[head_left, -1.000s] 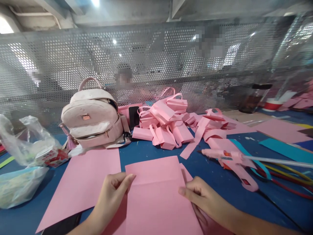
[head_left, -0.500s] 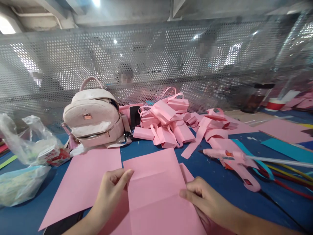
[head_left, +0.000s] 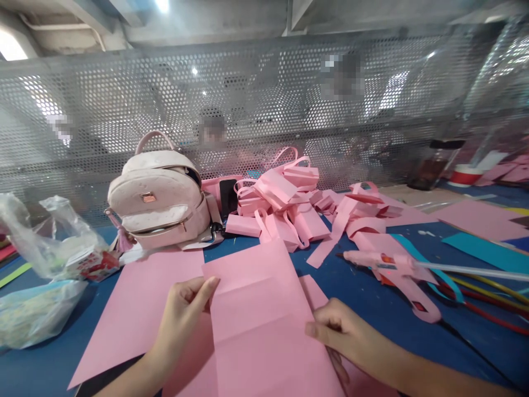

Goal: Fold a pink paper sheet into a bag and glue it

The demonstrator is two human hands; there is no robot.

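Note:
Between my hands is a sheet of pink paper with creases running across it, its far edge lifted off the table. My left hand pinches its left edge near the far corner, thumb on top. Lower down, my right hand grips the right edge, thumb above and fingers underneath, partly hidden. Flat to the left lies another pink sheet, and more pink paper shows under the held sheet. A pink glue gun with a clear glue stick in its back rests right of my right hand.
Pink paper bags with handles are piled at the back, next to a cream backpack and a phone. Plastic bags stand at the left. Blue strips and a dark jar are at the right. A perforated metal screen rises behind.
The held sheet has tilted and shifted slightly left, its far edge now higher. My left hand has moved a little left and up with it; my right hand stays nearly in place.

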